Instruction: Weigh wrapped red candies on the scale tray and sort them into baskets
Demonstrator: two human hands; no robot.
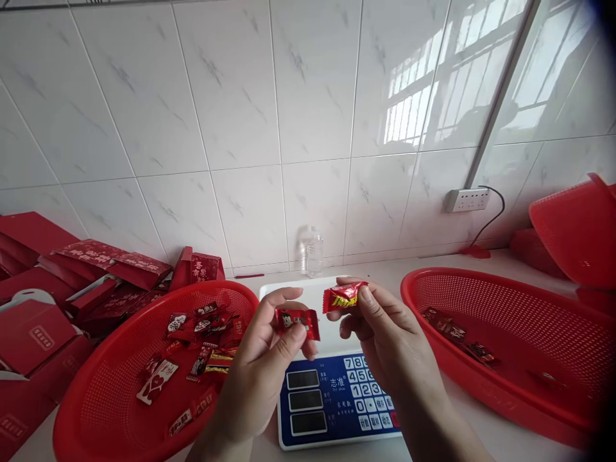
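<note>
My left hand point(269, 359) is closed on a small red wrapped candy point(297, 319) with a printed cartoon figure, pinched under the thumb. A second wrapped candy point(344, 296), red with yellow lettering, sits between the thumb and fingers of my right hand point(389, 327). Both hands are held up close together, the candies a short gap apart. Beneath them stands a digital scale point(315, 443) with a white pan and a blue keypad panel; its displays look dark. To the left, a red plastic basket point(101, 385) holds several wrapped sweets point(212, 324).
Another red basket point(481, 378) at the right has a few packets point(450, 327) in it. Red gift boxes point(43, 340) are piled at far left. A clear bottle point(314, 253) stands by the tiled wall, with a power strip point(466, 200) and an upturned basket point(572, 224) at right.
</note>
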